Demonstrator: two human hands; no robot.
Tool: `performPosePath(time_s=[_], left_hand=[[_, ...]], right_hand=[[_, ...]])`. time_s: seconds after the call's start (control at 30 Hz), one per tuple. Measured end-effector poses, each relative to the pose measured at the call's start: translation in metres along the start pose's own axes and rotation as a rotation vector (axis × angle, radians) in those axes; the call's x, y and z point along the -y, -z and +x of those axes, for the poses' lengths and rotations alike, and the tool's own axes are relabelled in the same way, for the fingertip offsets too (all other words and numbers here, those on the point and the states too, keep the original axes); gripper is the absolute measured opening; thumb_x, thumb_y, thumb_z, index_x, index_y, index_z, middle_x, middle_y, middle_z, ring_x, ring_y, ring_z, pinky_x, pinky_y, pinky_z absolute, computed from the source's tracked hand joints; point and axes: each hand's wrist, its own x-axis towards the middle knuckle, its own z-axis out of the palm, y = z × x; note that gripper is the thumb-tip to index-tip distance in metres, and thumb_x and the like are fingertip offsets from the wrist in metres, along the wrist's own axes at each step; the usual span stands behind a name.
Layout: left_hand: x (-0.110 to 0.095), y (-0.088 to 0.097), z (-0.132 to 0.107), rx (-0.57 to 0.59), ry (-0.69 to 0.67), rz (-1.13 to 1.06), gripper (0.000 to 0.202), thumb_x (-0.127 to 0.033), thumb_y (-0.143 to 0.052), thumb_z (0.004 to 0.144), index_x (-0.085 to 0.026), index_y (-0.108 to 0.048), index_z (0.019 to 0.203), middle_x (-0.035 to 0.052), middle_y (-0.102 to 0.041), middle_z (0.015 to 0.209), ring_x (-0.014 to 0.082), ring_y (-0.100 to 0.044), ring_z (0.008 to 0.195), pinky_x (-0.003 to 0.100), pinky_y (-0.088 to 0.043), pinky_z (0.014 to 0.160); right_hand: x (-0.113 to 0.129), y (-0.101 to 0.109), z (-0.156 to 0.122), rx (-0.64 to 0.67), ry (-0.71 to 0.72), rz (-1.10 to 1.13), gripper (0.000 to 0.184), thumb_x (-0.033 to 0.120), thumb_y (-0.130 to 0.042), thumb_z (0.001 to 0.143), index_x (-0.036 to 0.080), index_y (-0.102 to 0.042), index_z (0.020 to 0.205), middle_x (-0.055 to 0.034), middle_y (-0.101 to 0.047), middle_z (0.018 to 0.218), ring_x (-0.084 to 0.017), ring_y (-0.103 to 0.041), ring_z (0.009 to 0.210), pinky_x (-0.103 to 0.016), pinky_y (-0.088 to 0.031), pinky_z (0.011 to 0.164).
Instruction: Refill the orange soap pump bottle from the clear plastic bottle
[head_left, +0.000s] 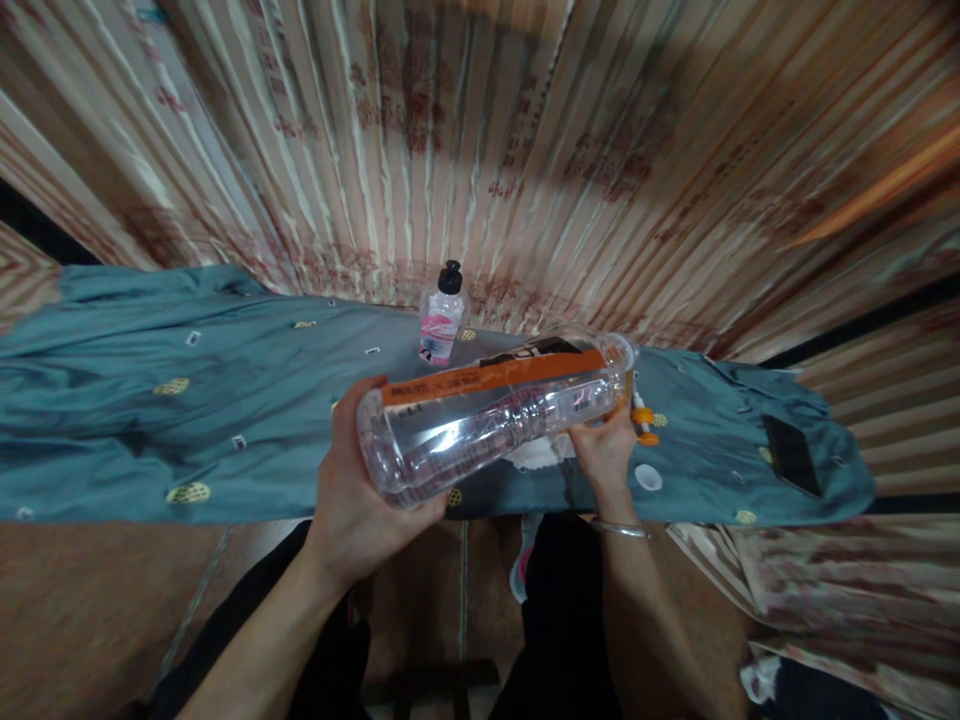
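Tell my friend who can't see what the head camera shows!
The left hand and right hand hold a large clear bottle sideways over a teal cloth. A smaller black-capped bottle stands behind it, and a dark flat object lies at right.

A single view is taken from the head, directed forward and down. The left hand (375,510) and right hand (606,450) are seen closely from above; the cloth (247,415) and curtain (480,150) are shown beyond, legs (562,620) and floor (75,600) below.
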Motion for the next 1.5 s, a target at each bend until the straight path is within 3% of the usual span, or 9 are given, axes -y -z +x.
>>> performPosePath(time_s=[0.43,0.63,0.83,1.3,1.5], left_hand=[[0.0032,-0.0006,-0.0023,-0.013,0.011,-0.009,0.095,-0.030,-0.091,0.067,-0.032,-0.053,0.154,0.0070,-0.079,0.125,0.0303,-0.085,0.100,0.045,-0.074,0.084],[0.0029,-0.0016,-0.0011,-0.010,0.002,-0.029,0.092,-0.029,-0.089,0.069,-0.032,-0.053,0.154,0.0060,-0.080,0.123,0.0298,-0.086,0.097,0.045,-0.075,0.081],[0.0057,-0.0012,-0.0019,-0.027,-0.009,0.003,0.098,-0.029,-0.092,0.065,-0.036,-0.054,0.154,0.0081,-0.077,0.134,0.0337,-0.085,0.108,0.050,-0.075,0.088],[0.0005,-0.0003,-0.0008,0.000,0.014,-0.027,0.093,-0.027,-0.090,0.068,-0.035,-0.052,0.153,0.0058,-0.079,0.125,0.0309,-0.086,0.102,0.047,-0.076,0.085],[0.0021,-0.0009,-0.0019,-0.011,0.033,0.009,0.098,-0.024,-0.091,0.063,-0.037,-0.052,0.152,0.0064,-0.078,0.130,0.0310,-0.085,0.103,0.046,-0.075,0.085]], right_hand=[[0.0029,0.0013,0.0001,0.016,-0.034,0.003,0.058,0.051,-0.075,0.061,0.023,-0.060,0.109,-0.0168,-0.082,0.097,-0.041,-0.080,0.093,-0.050,-0.064,0.085],[0.0053,0.0021,-0.0012,0.008,-0.044,0.004,0.057,0.049,-0.076,0.059,0.023,-0.060,0.107,-0.0167,-0.082,0.093,-0.043,-0.080,0.090,-0.052,-0.065,0.082],[0.0021,0.0001,-0.0014,-0.012,-0.015,0.003,0.056,0.057,-0.072,0.060,0.026,-0.059,0.105,-0.0120,-0.079,0.086,-0.038,-0.077,0.083,-0.048,-0.062,0.077],[0.0007,0.0002,-0.0021,-0.007,0.014,0.018,0.056,0.053,-0.076,0.065,0.023,-0.063,0.110,-0.0125,-0.082,0.091,-0.037,-0.079,0.085,-0.046,-0.063,0.078],[0.0035,0.0020,-0.0012,0.014,-0.010,0.001,0.056,0.052,-0.076,0.064,0.022,-0.063,0.110,-0.0148,-0.082,0.092,-0.040,-0.080,0.087,-0.050,-0.064,0.082]])
